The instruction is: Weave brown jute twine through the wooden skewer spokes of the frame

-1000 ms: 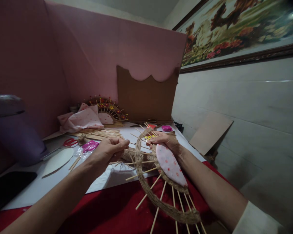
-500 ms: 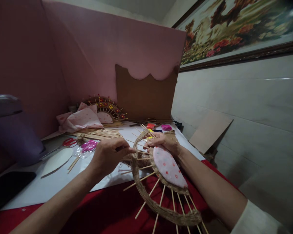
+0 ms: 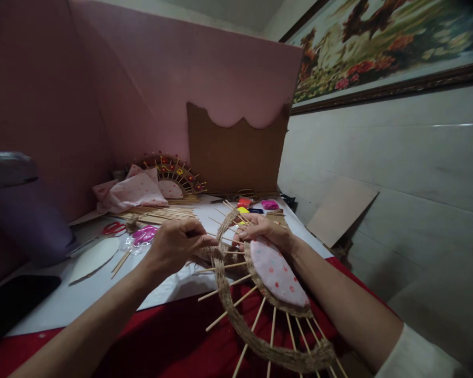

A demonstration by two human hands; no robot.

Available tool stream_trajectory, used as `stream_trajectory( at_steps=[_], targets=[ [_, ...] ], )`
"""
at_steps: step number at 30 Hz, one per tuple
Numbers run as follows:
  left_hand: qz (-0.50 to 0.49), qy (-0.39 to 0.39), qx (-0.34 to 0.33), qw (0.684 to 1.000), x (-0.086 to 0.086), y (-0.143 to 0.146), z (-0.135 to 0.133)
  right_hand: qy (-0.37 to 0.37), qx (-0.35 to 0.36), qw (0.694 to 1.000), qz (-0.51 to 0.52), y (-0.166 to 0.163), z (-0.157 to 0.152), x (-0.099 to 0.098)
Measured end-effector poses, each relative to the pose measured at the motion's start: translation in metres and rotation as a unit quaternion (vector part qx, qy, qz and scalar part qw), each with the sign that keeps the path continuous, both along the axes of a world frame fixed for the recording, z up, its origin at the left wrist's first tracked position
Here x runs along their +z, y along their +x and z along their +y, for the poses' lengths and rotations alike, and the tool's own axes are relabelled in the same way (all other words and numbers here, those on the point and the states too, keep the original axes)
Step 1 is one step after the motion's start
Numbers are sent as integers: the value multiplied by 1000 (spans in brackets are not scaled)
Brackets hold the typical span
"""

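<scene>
I hold a half-round craft piece: a pink dotted fabric pad edged with jute, wooden sticks radiating out, and an outer arc of woven jute cord. My right hand grips the far end of the pad, fingers curled over sticks and cord. My left hand is closed in a pinch on the jute cord at the arc's far end, next to a small roll of jute.
On the white sheet lie red scissors, a pink packet, a bundle of sticks, pink fabric, a finished fan piece and clay pots. Brown cardboard stands behind. A dark phone lies left.
The craft piece has turned and shifted slightly down and right. My left hand moved right to the arc's end and pinches the cord there.
</scene>
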State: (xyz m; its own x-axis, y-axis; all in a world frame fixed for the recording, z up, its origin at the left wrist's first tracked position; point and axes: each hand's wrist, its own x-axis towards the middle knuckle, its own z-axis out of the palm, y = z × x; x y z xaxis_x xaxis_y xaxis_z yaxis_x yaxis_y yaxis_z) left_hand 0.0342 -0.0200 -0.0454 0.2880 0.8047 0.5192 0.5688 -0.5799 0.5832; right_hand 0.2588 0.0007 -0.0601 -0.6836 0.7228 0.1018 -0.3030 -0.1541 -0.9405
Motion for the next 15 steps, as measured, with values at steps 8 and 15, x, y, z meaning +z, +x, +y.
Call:
stream_trajectory(
  at_steps=[8, 15],
  targets=[
    [-180, -185, -70, 964, 2, 1, -1, 9, -15, 999, 38, 2, -1, 3],
    [-279, -267, -134, 913, -3, 2, -3, 5, -45, 998, 50, 5, 2, 4]
  ],
)
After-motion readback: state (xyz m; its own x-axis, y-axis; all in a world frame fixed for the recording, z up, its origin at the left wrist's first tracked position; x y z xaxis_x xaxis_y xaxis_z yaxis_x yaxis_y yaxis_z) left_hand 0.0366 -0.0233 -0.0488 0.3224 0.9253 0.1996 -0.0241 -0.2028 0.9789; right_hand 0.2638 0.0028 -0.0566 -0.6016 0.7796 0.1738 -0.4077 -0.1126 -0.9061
